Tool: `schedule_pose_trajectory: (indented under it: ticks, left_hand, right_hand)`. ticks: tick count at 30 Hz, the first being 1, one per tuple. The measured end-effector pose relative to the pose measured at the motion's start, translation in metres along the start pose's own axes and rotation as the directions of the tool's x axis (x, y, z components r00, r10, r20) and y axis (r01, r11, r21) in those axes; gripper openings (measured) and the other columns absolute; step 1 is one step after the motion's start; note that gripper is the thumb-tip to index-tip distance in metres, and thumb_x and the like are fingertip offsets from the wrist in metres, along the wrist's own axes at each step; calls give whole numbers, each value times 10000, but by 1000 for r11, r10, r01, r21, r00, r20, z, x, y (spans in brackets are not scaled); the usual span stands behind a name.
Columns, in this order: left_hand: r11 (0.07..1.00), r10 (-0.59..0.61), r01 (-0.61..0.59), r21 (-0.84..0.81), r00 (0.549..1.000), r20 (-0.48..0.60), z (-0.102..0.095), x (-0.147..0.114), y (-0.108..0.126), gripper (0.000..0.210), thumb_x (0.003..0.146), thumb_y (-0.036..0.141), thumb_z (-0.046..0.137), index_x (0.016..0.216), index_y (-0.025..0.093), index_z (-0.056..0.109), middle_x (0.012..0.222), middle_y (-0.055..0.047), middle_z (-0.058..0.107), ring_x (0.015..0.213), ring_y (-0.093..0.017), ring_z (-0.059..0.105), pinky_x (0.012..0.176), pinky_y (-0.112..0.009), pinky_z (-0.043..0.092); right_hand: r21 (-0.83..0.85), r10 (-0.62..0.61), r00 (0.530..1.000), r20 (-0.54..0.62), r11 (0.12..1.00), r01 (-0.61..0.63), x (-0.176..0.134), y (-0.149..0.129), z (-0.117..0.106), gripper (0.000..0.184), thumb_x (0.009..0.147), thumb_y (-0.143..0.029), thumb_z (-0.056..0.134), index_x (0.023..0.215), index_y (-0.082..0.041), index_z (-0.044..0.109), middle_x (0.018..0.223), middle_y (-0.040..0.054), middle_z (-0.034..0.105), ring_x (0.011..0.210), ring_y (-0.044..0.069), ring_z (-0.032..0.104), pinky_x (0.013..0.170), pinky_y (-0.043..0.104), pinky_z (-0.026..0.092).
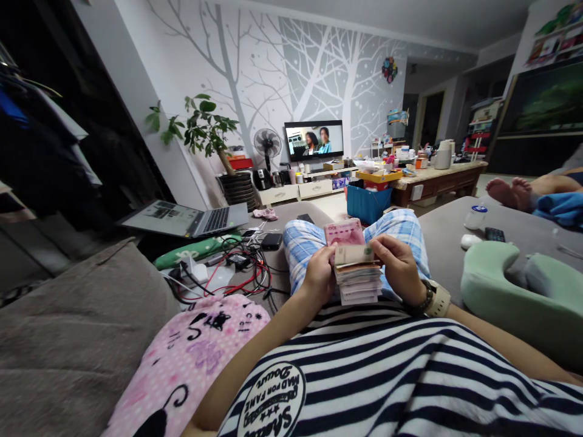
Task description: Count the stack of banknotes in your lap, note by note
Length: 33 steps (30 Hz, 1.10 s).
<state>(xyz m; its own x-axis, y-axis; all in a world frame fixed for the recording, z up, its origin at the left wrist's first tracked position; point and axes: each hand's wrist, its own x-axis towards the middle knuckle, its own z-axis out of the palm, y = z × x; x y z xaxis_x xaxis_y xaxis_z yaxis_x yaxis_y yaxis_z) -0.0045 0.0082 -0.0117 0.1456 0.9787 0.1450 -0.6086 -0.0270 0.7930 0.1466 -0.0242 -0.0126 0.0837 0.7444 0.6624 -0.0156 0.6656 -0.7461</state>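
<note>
A thick stack of banknotes (pixel 359 282) is in front of my body, above my lap, its near ends fanned in layers. My left hand (pixel 320 270) grips the stack along its left side, thumb on top. At the stack's upper right, my right hand (pixel 399 267) pinches the corner of a note that bends up from the top. The far part of the stack shows a pinkish-red note face (pixel 344 232). A pale watch (pixel 438 298) and a dark bracelet are on my right wrist. Beneath the hands are blue checked trousers (pixel 403 233).
To the left lie an open laptop (pixel 189 220), tangled cables (pixel 248 267) and a pink patterned cushion (pixel 200 358). On the right are a green neck pillow (pixel 489 285), a white mouse (pixel 470 241), a jar (pixel 476 216) and another person's bare feet (pixel 509 193). A blue bin (pixel 368 203) stands ahead.
</note>
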Motion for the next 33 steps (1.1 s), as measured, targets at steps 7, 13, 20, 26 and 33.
schedule_pose_trajectory:
  ticks: [7, 13, 20, 26, 33]
  left_hand:
    - [998, -62, 63, -26, 997, 46, -1, -2, 1, 203, 679, 272, 790, 793, 162, 664, 865, -99, 777, 1052, -337, 717, 922, -466, 578]
    - [997, -77, 76, 10, 980, 186, 1, -6, 4, 385, 672, 356, 829, 991, 170, 721, 921, -82, 792, 990, -332, 737, 865, -439, 587]
    - [991, -107, 96, 95, 986, 126, -2, -9, 4, 353, 616, 281, 837, 914, 131, 720, 861, -93, 784, 885, -288, 744, 835, -395, 578]
    - [994, -97, 96, 44, 995, 37, 0, -4, 1, 158, 694, 286, 772, 753, 160, 697, 773, -84, 767, 930, -301, 737, 863, -416, 583]
    - [993, -119, 119, -19, 993, 12, 5, -3, 3, 118, 722, 280, 718, 780, 180, 692, 833, -81, 776, 1051, -320, 716, 907, -441, 589]
  right_hand:
    - [-41, 25, 999, -25, 999, -26, 3, 1, -1, 454, 872, -564, 665, 604, -209, 579, 553, -15, 545, 514, 120, 411, 520, 289, 336]
    - [-45, 123, 988, -96, 991, -128, 10, 10, -3, 453, 770, -589, 745, 614, -214, 546, 528, -44, 505, 513, 116, 411, 526, 285, 331]
    - [-59, 147, 986, -78, 987, -151, 11, 12, -4, 458, 794, -577, 713, 590, -215, 520, 550, -32, 511, 557, 129, 434, 552, 280, 360]
    - [-60, 143, 986, -84, 987, -148, 11, 11, -4, 479, 804, -588, 695, 574, -217, 497, 554, -36, 470, 556, 125, 389, 527, 275, 329]
    - [-62, 76, 993, -85, 995, -82, 8, 9, -4, 440, 850, -546, 675, 614, -214, 510, 578, -43, 429, 577, 126, 370, 555, 282, 320]
